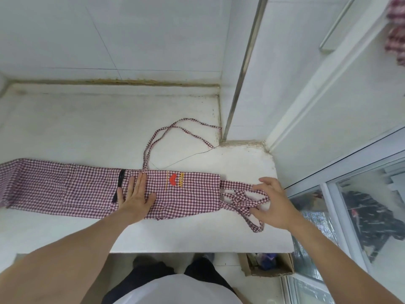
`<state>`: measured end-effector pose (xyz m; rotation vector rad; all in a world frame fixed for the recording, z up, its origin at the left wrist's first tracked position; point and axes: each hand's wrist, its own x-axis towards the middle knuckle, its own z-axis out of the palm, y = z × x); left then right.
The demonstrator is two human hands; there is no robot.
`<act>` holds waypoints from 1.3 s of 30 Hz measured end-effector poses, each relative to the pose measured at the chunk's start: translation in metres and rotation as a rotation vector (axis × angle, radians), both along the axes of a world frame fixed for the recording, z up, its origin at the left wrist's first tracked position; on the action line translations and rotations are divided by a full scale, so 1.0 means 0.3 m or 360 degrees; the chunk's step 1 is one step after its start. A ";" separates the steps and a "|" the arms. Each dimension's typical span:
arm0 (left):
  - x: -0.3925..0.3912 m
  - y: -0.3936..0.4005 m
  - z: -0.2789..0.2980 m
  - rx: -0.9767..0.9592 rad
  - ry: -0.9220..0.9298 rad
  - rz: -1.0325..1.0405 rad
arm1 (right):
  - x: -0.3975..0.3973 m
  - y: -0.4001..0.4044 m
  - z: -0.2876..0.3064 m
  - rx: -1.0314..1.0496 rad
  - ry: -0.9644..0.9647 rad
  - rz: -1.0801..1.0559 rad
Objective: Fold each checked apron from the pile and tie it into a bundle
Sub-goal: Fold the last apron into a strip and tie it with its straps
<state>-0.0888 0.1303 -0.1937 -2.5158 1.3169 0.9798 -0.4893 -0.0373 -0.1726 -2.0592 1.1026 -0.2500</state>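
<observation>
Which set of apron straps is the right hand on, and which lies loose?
The right hand rests on the neck straps at the apron's right end. The thinner waist ties lie untouched, looping away toward the wall.

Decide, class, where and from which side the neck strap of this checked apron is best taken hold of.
Grip the neck strap where its loops bunch just past the bib's end, coming from the right, probably with the right hand, which already rests on it. There the strap lies free of the folded apron, which the flat left hand presses to the counter.
</observation>
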 end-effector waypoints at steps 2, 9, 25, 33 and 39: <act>-0.005 -0.005 -0.002 0.0004 -0.0001 0.0009 | 0.005 0.021 0.000 -0.0191 0.0124 0.0149; 0.009 -0.015 0.000 0.0039 0.0022 0.0019 | 0.000 0.041 -0.009 -0.0553 0.0481 0.0369; 0.005 -0.016 0.011 0.0083 0.0038 0.0018 | 0.048 -0.027 0.116 -0.0784 -0.0589 -0.0104; 0.001 -0.015 0.018 0.0069 0.0057 -0.0017 | -0.064 -0.052 0.170 -0.0217 0.0938 0.0811; -0.017 -0.018 0.025 0.0086 0.0072 -0.0067 | -0.067 -0.113 0.146 -0.0548 0.0862 0.0657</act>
